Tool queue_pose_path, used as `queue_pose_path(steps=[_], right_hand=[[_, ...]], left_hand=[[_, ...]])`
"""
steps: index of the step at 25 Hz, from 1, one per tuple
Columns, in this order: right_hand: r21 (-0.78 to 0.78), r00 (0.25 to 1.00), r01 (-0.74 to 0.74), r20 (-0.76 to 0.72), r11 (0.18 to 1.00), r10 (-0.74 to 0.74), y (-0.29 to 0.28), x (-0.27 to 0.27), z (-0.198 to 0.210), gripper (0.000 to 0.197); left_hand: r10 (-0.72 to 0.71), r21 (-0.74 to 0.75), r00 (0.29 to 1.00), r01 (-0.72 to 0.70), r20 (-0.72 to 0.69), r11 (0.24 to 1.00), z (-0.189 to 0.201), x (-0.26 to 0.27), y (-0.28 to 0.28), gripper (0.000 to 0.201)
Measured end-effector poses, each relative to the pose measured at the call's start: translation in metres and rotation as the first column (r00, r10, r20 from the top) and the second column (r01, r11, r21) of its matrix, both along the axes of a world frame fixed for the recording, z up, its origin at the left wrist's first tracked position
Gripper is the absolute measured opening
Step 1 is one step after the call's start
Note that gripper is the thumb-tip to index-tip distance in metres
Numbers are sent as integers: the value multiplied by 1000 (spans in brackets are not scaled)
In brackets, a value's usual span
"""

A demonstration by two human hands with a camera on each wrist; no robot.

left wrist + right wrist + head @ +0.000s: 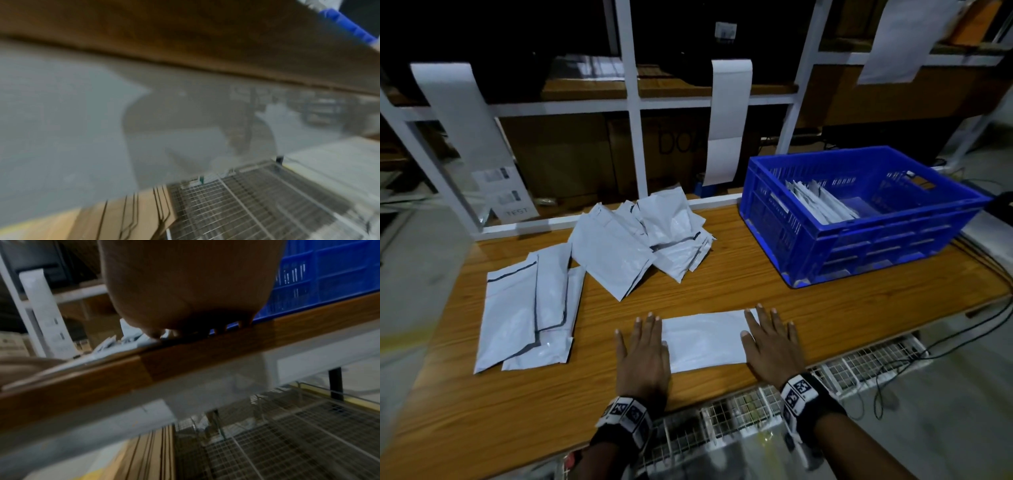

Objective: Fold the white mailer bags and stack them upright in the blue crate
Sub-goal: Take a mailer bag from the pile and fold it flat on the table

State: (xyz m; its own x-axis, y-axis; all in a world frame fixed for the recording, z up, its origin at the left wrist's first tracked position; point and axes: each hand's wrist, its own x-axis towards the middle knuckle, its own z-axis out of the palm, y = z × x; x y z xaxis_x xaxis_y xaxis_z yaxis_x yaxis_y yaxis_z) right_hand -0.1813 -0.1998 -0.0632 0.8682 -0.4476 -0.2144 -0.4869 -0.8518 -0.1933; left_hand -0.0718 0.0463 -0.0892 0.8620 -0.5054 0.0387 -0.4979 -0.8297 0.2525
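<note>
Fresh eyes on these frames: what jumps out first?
Both hands lie flat at the near edge of the wooden table: the left hand and right hand press the ends of a folded white mailer bag. To the right at the back stands the blue plastic crate, with folded bags leaning inside it. On the left lie the loose heaps of unfolded white mailer bags.

Glossy, smooth white plastic mailer bags lie on a wood-grain table; at 2 o'clock, a matt blue plastic crate.
</note>
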Motion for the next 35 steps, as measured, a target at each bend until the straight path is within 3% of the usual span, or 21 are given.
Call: queue_pose_path(steps=[2,4,7,9,12,15,21,25,29,35], right_hand=[[84,998,55,-12,995,-54,3,1,8,64],[92,980,71,181,993,-87,17,3,13,69],[23,883,-102,463,995,80,50,12,7,60],[-2,890,-171,428,985,156,63,16,-5,55],[-38,934,-146,323,989,150,63,21,-16,58],[-89,941,-119,308,989,141,64,21,-17,59],[-56,937,-201,280,978,208,60,16,-16,65],[61,947,-210,259,976,188,61,23,-2,83],[15,930,-217,308,976,202,88,37,3,55],[-109,941,-211,245,971,232,77,35,-7,54]], left_hand=[[-33,-23,999,34,18,999,5,-4,-2,67],[-137,-100,985,147,100,984,10,-8,-3,58],[-308,-128,941,325,138,937,9,-7,-1,55],[-333,-93,937,343,106,935,2,-2,-1,56],[-323,-47,945,326,58,944,-8,1,0,54],[-303,-34,950,306,71,951,-10,0,-2,56],[-281,-83,957,286,66,955,-6,-3,0,54],[-246,-94,969,248,34,964,-8,1,-2,56],[-156,-24,988,156,1,987,0,1,-6,57],[-47,-24,998,46,-43,999,4,-3,-5,62]])
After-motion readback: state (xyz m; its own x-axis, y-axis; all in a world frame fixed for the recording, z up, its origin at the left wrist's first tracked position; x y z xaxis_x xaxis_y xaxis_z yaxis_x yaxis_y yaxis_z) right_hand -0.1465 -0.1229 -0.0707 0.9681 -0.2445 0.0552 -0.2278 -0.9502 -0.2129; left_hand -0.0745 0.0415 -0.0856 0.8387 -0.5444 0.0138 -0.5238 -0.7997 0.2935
